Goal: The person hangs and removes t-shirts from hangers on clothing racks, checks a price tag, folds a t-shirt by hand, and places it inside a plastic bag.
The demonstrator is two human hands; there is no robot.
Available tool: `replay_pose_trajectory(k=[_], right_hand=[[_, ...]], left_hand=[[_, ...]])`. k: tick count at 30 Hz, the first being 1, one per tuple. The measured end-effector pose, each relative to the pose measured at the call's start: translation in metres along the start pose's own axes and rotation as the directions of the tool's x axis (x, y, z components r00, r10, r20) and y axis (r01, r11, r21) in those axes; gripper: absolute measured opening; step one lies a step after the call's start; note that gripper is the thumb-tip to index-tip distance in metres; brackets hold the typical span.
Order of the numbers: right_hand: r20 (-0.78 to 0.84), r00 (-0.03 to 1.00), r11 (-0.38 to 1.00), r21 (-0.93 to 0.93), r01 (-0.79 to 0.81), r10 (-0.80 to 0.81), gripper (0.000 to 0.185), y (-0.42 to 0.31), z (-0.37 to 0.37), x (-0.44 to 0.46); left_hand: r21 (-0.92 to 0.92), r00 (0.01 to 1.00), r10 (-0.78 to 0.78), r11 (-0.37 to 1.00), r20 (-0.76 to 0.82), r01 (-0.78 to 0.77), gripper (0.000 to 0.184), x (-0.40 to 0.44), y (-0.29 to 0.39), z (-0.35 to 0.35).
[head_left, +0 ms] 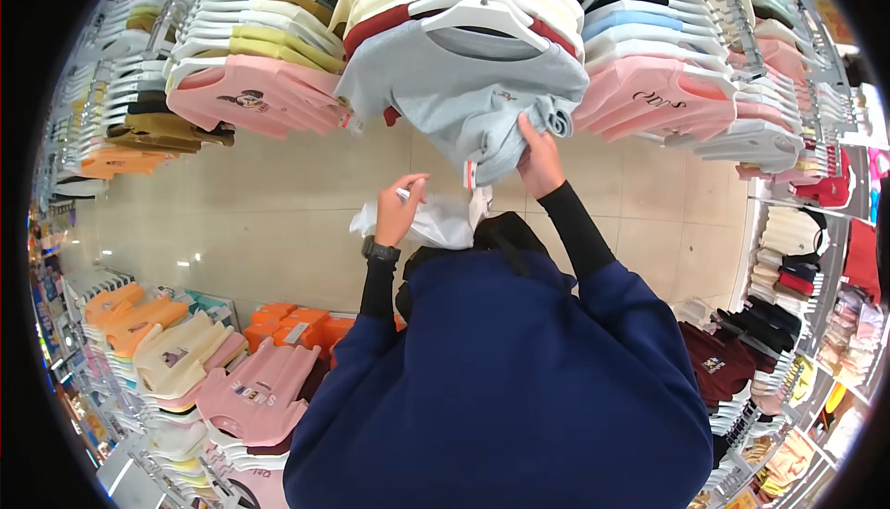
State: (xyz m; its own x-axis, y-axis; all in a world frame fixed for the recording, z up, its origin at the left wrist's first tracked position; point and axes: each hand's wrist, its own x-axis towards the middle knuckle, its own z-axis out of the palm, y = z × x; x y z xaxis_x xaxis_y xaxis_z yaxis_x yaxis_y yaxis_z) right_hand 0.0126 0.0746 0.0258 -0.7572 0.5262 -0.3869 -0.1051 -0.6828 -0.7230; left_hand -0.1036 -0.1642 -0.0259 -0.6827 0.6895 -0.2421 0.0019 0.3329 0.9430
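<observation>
A light grey-blue shirt (399, 69) hangs on a white hanger (482, 16) at the front of the middle rack. My right hand (540, 161) is closed on its lower part, which is bunched and lifted toward the right. A red and white tag (470, 173) dangles from the shirt's edge. Lower and to the left, my left hand (399, 212) has its fingers curled, with something thin and white between them. It seems to be part of the crumpled white plastic bag (443, 223) beside it. A dark watch (380, 249) is on my left wrist.
Pink shirts hang in front on the racks to the left (264, 96) and right (649, 92). Behind me on the left are a pink top (255, 393) and orange boxes (297, 328). A maroon top (714, 361) hangs at lower right. Beige floor tiles (250, 240) lie between the racks.
</observation>
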Motion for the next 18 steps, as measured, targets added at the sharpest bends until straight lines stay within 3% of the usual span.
replay_pose_trajectory(k=[5, 10, 13, 16, 18], right_hand=[[0.045, 0.999, 0.98, 0.197, -0.029, 0.02, 0.035, -0.019, 0.03, -0.025], [0.226, 0.968, 0.911, 0.367, -0.187, 0.108, 0.032, -0.009, 0.026, -0.027], [0.287, 0.949, 0.883, 0.402, -0.242, 0.13, 0.032, -0.007, 0.028, -0.023], [0.296, 0.946, 0.894, 0.378, -0.242, 0.131, 0.031, -0.004, 0.025, -0.014], [0.214, 0.965, 0.919, 0.328, -0.22, 0.154, 0.03, -0.006, 0.026, -0.011]], left_hand=[[-0.29, 0.989, 0.147, 0.946, -0.018, -0.146, 0.037, -0.003, -0.008, 0.03], [-0.41, 0.956, -0.169, 0.875, 0.238, 0.257, 0.044, -0.007, 0.009, 0.051], [-0.487, 0.898, -0.157, 0.794, 0.412, 0.362, 0.048, -0.006, 0.014, 0.051], [-0.549, 0.948, -0.027, 0.81, 0.318, 0.207, 0.032, -0.011, 0.042, 0.048], [-0.565, 0.959, 0.014, 0.81, 0.282, 0.154, 0.022, -0.008, 0.047, 0.047]])
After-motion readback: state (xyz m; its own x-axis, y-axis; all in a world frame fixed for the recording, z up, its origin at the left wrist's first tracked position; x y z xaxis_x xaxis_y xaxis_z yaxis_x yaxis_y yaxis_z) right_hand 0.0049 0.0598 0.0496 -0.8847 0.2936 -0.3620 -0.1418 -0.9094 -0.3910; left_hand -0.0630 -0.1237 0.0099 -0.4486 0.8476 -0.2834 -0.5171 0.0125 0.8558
